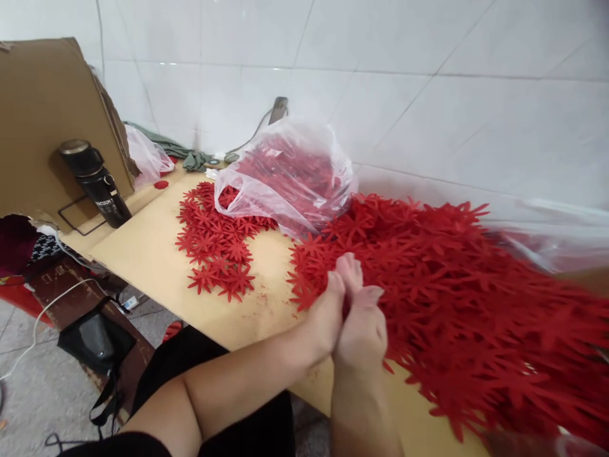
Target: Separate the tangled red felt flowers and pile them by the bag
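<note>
My left hand [328, 314] and my right hand [364, 327] are held together over the front edge of a large heap of red star-shaped pieces [438, 273]. Their fingers are bent and close to each other. Anything between them is hidden or too small to name. Left of the hands, a smaller group of red pieces [214, 235] lies spread on the tan tabletop [157, 254]. Behind the hands, a clear plastic bag [304, 171] holds more red pieces, its mouth facing left.
A black vacuum bottle [98, 184] stands at the left before a cardboard box [42, 120]. Green cloth [190, 158] and a phone [278, 109] with a cable are near the tiled wall. A black bag [98, 336] rests on a brown bench below.
</note>
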`<state>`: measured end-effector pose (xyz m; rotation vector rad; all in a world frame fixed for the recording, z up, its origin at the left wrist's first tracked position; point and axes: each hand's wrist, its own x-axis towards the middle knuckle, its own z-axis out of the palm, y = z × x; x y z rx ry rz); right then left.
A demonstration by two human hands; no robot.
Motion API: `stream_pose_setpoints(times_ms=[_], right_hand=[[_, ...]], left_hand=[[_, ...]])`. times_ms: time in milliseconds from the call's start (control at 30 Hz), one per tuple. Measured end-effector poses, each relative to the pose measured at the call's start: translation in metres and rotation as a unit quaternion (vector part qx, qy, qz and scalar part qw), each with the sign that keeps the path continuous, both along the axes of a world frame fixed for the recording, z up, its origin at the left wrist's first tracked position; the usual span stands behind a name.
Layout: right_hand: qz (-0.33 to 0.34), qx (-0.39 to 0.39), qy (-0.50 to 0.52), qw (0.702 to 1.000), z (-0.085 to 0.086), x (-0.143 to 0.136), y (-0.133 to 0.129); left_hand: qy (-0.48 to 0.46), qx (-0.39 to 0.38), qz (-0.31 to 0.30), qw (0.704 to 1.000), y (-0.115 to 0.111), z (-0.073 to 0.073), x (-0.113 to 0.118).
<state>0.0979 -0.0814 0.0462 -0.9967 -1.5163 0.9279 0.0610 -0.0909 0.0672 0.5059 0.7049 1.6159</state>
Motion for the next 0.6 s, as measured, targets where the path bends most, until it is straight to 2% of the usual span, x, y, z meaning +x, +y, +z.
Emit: stream_pose_setpoints(times_ms=[67, 100, 267, 333, 433, 500, 600], right_hand=[[-0.014, -0.07, 0.027, 0.997, -0.002, -0.002, 0.007], [-0.019, -0.081, 0.031, 0.996, -0.003, -0.003, 0.006], [0.034, 0.017, 0.016, 0.999, -0.014, -0.005, -0.014], [0.031, 0.008, -0.015, 0.999, -0.014, 0.0, -0.007], [-0.001, 0.002, -0.06, 0.998, -0.008, 0.006, 0.008], [0.008, 0.047, -0.072, 0.996, -0.004, 0.005, 0.005], [0.049, 0.168, -0.115, 0.978, -0.003, -0.002, -0.014]], left_hand=[[0.113, -0.014, 0.008, 0.993, -0.005, 0.0, -0.001], [0.129, -0.026, 0.011, 0.991, -0.006, 0.0, -0.002], [0.014, -0.09, 0.009, 0.996, 0.002, -0.002, -0.006], [0.014, -0.076, 0.012, 0.997, 0.0, -0.002, -0.002], [0.078, -0.012, -0.009, 0.997, -0.009, 0.004, 0.001], [0.046, -0.017, -0.022, 0.999, -0.014, 0.009, -0.005], [-0.056, -0.05, -0.048, 0.996, -0.012, 0.014, -0.016]])
